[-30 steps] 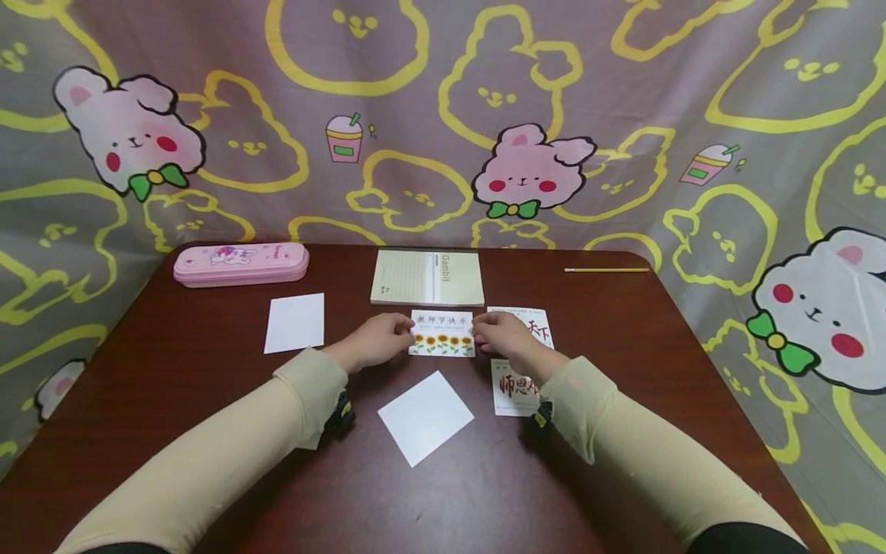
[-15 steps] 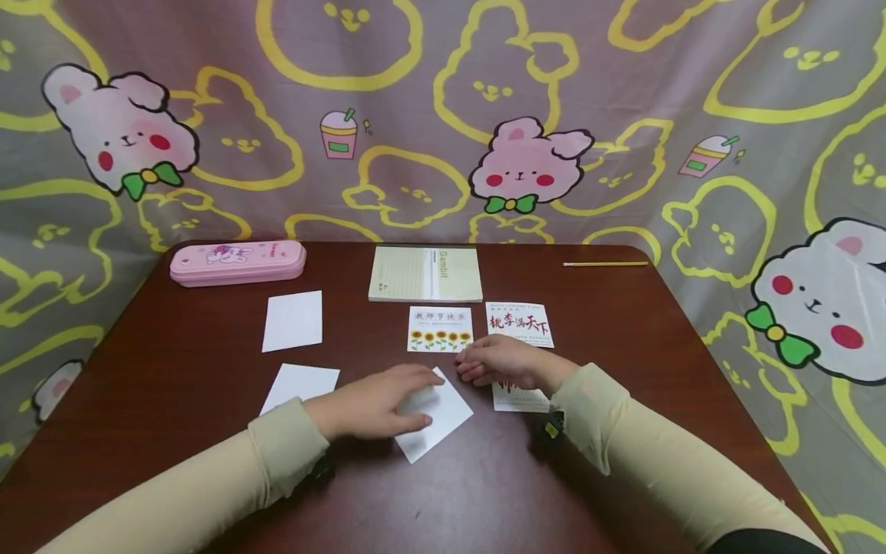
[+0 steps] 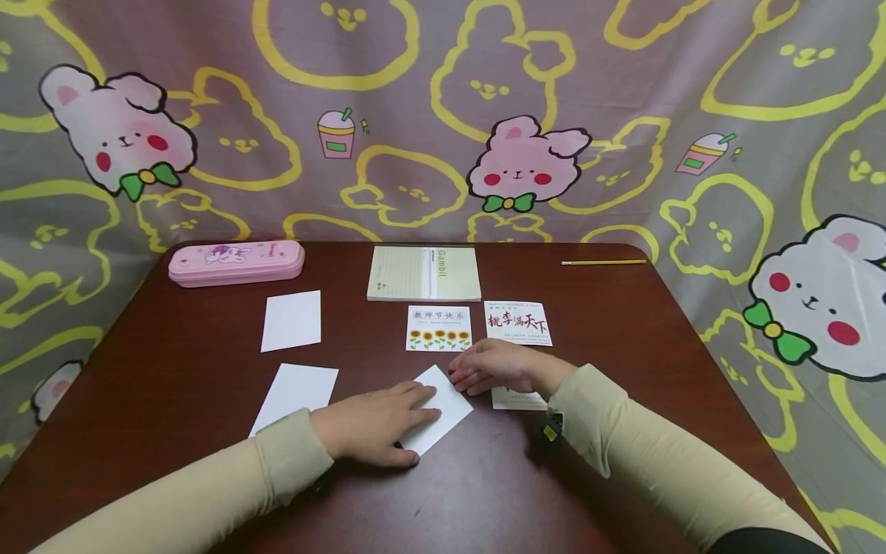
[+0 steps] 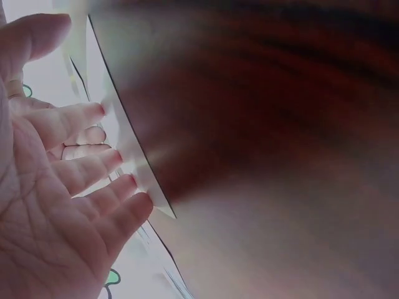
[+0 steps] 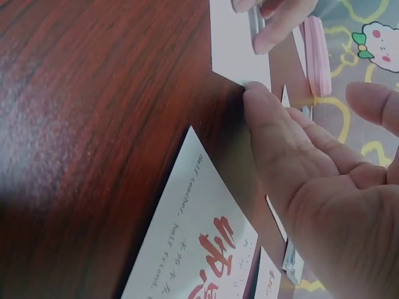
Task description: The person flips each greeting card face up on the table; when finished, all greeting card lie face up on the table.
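A blank white card (image 3: 451, 404) lies turned at an angle on the brown table. My left hand (image 3: 374, 423) rests over its left side, fingers straight and spread; the left wrist view shows these fingertips along the card (image 4: 95, 59). At the card's upper right edge are the fingertips of my right hand (image 3: 498, 365), its fingers extended and thumb apart in the right wrist view. Just above lies a card with sunflowers (image 3: 438, 319). A card with red characters (image 3: 519, 327) is to its right, and another red-lettered card (image 5: 187, 230) is partly hidden beneath my right hand in the head view.
Two more blank cards lie on the left, an upper one (image 3: 291, 322) and a lower one (image 3: 298, 392) near my left sleeve. Along the back are a pink pencil case (image 3: 235, 263), a Gambit notebook (image 3: 408, 273) and a yellow pencil (image 3: 604, 262). A patterned curtain hangs behind.
Both hands have left the sides of the sunflower card. My left hand moved down onto the angled blank card, uncovering the lower left one; my right hand came down to the angled card's right edge.
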A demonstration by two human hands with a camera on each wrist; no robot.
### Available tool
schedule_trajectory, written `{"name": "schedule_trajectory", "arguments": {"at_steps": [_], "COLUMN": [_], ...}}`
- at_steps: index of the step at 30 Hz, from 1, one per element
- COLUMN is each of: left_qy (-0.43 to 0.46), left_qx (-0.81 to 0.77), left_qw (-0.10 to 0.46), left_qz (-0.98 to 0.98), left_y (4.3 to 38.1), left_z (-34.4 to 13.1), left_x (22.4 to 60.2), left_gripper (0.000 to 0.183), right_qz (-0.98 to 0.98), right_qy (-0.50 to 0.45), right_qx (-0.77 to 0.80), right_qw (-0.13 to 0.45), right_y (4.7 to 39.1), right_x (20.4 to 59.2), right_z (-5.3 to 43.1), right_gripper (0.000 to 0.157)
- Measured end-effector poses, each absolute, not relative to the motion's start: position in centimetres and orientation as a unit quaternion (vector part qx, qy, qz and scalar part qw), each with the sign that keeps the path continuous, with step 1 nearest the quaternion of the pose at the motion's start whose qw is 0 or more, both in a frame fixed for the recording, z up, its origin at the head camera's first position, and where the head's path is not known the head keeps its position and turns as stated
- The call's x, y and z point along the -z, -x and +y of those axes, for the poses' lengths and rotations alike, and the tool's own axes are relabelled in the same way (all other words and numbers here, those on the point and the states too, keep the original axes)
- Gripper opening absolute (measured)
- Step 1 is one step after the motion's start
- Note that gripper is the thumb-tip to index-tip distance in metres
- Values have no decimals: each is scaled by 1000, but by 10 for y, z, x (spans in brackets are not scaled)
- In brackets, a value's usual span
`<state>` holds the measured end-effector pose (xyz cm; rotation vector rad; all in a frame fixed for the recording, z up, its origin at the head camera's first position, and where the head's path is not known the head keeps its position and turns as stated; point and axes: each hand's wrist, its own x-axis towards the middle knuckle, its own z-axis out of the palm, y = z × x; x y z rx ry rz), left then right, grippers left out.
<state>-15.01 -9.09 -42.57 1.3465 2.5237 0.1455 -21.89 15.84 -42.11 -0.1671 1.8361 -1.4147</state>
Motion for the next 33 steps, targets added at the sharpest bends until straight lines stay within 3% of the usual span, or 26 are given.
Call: {"name": "schedule_trajectory", "arguments": {"at_steps": [17, 25, 33], "left_qy": [-446, -428, -446], "left_qx": [-102, -129, -170], "left_qw": [106, 77, 91], "left_qz": [883, 891, 874], "left_y": [149, 151, 155], "left_z": [-90, -88, -88], "left_x": [431, 435, 436], "left_gripper": [50, 62, 71], "right_qz": [728, 709, 754], "right_qy": [45, 19, 26], "right_qx": [561, 603, 580], "right_qw": [393, 366, 309], "right_y": [214, 214, 212], "right_x": [420, 429, 443], "right_z": [153, 148, 139], "right_gripper": [37, 25, 17]}}
